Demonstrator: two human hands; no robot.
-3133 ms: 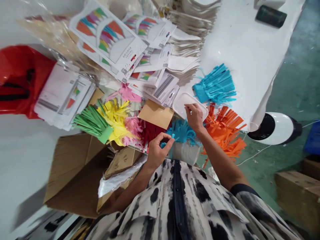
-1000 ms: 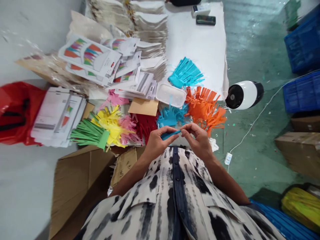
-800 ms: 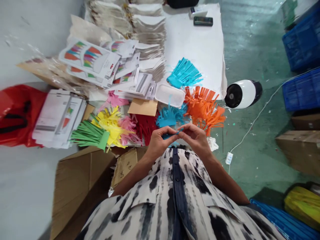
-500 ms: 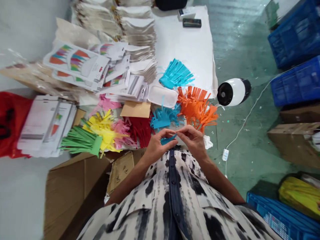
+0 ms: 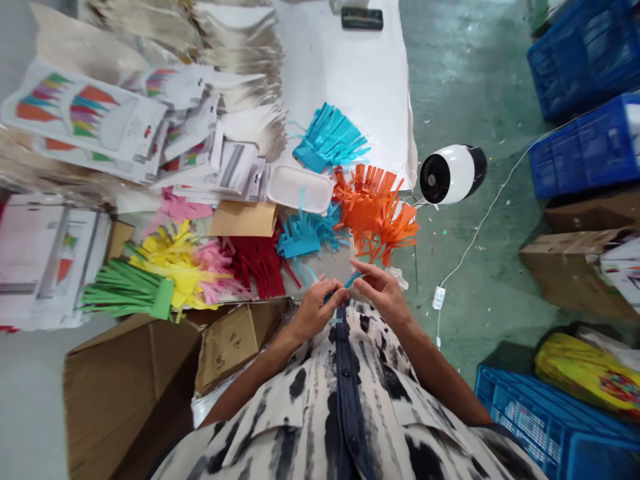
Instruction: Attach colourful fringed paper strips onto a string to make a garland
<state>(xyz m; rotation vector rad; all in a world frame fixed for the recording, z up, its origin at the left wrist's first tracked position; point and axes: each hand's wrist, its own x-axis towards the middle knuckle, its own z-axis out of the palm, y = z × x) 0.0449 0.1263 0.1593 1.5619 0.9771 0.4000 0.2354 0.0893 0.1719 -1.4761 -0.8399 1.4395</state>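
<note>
Right now, through the head camera, I see a narrow blue strip (image 5: 353, 277) between the two hands, just in front of the patterned shirt (image 5: 300, 427). The left hand (image 5: 317, 310) pinches its lower end between thumb and fingers; the right hand (image 5: 384, 295) has thumb and forefinger parted about the upper end — whether they touch it, I cannot tell. Just past the hands lies a blue fringe (image 5: 303, 238), with a dark red fringe (image 5: 257, 260) to its left and an orange fringe (image 5: 373, 207) to its right. Behind the blue one sits a shallow white tray (image 5: 300, 189), and beyond that a turquoise fringe (image 5: 330, 139) spreads on the white sheet (image 5: 345, 73). Farther left I make out a pink fringe (image 5: 217, 268), a yellow fringe (image 5: 175, 263) and a green fringe (image 5: 125, 287) close together, with printed cards (image 5: 127, 130) piled behind them. Below the green one is a cardboard box (image 5: 117, 380) — and well off to the right, blue crates (image 5: 585, 153) stand on the green floor (image 5: 480, 293).
</note>
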